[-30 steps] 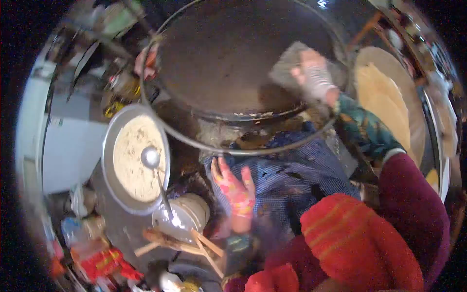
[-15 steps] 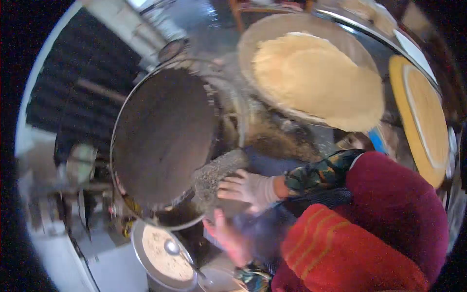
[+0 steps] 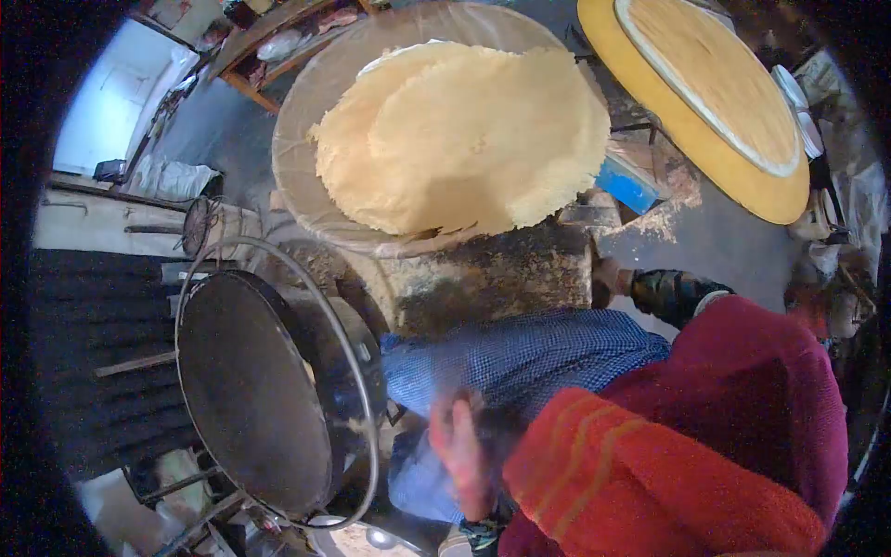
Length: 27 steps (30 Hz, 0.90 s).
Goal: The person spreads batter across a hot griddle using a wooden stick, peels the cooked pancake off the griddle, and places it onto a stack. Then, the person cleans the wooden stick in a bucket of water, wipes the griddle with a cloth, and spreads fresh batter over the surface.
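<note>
My left hand point(image 3: 461, 457) is in front of the blue checked apron point(image 3: 548, 357), blurred by motion. A dark smear sits at its fingertips, and I cannot make out whether it holds anything. Further right, my right hand point(image 3: 608, 281), below a camouflage sleeve point(image 3: 676, 295), is low beside the sooty stove edge; its fingers are too dark to read. To the left of both hands stands the round black griddle point(image 3: 255, 390), ringed by a metal hoop point(image 3: 357, 362). A stack of thin, pale-yellow flatbreads point(image 3: 464, 130) lies on a big round tray point(image 3: 302, 158) beyond the stove.
A yellow board point(image 3: 775, 200) at upper right bears more flatbreads point(image 3: 715, 74). At the bottom a bowl of batter point(image 3: 357, 541) with a ladle is partly cut off. A blue object point(image 3: 628, 186) lies by the tray. Wooden shelving point(image 3: 269, 46) stands at the back.
My right hand has left the rough grey pad at the griddle's rim and moved right, toward the stove edge. The pad is no longer clearly visible. The view has turned, shifting the tray up and left.
</note>
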Available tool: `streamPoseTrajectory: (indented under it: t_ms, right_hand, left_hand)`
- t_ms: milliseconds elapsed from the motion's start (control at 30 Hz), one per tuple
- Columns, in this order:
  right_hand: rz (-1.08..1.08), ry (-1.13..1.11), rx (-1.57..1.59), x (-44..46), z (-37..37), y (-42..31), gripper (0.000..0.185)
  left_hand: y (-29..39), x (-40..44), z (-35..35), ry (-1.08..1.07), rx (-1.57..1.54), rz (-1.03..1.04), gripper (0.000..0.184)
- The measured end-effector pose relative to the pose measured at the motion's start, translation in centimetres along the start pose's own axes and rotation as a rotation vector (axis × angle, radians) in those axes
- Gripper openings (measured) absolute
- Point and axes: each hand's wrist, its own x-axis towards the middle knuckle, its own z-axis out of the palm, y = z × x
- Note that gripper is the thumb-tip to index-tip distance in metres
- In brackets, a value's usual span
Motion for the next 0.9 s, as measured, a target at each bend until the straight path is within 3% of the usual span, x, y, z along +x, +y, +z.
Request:
streamPoseTrajectory:
  t_ms: [167, 300, 333, 400, 433, 500, 567, 633, 667, 733, 833, 900]
  right_hand:
    - [0.050, -0.013, -0.042, 5.4, -2.1, 3.4, 0.044]
    - [-0.044, 0.109, -0.130, 2.0, -4.6, -2.1, 0.038]
    - [-0.168, 0.274, -0.153, 1.0, -5.1, -3.6, 0.037]
    - [-0.821, 1.130, -0.295, 0.5, -7.2, -5.0, 0.047]
    - [-0.839, 1.141, -0.313, 0.2, -8.8, -6.1, 0.047]
    - [-0.499, 1.183, -0.447, 0.3, -12.1, -8.0, 0.033]
    - [-0.493, 1.126, -0.555, 4.2, -11.7, -5.3, 0.035]
    - [-0.373, 0.704, -0.453, 4.8, -12.7, -5.1, 0.030]
    - [-0.390, 0.714, -0.474, 4.9, -13.4, -5.6, 0.030]
    - [-0.183, 0.580, -0.375, 4.9, -15.5, -6.8, 0.025]
    - [-0.168, 0.603, -0.372, 9.3, -18.1, -6.3, 0.019]
    - [-0.276, 0.633, -0.370, 8.7, -22.9, -9.2, 0.017]
  left_hand:
    - [-0.4, -0.8, 1.2, 0.012, 0.062, 0.058, 0.019]
    - [1.2, -2.1, 2.8, 0.041, 0.170, 0.180, 0.020]
    - [-0.9, -1.9, 2.4, 0.060, 0.160, 0.237, 0.021]
    - [-3.0, -2.1, 2.0, 0.105, 0.210, 0.279, 0.021]
    - [-3.7, -2.2, 1.9, 0.132, 0.277, 0.310, 0.021]
    - [-4.9, -2.2, 1.4, 0.125, 0.309, 0.378, 0.021]
    - [-4.9, -2.7, 0.6, 0.138, 0.354, 0.444, 0.020]
    - [-4.3, -4.6, -0.2, 0.237, 0.485, 0.573, 0.018]
    - [-4.2, -5.4, -1.0, 0.241, 0.463, 0.461, 0.018]
    - [-5.7, -6.4, -2.5, 0.321, 0.442, 0.473, 0.018]
    - [-9.5, -7.3, -4.3, 0.408, 0.290, 0.457, 0.020]
    - [-9.8, -8.2, -4.7, 0.494, 0.444, 0.341, 0.020]
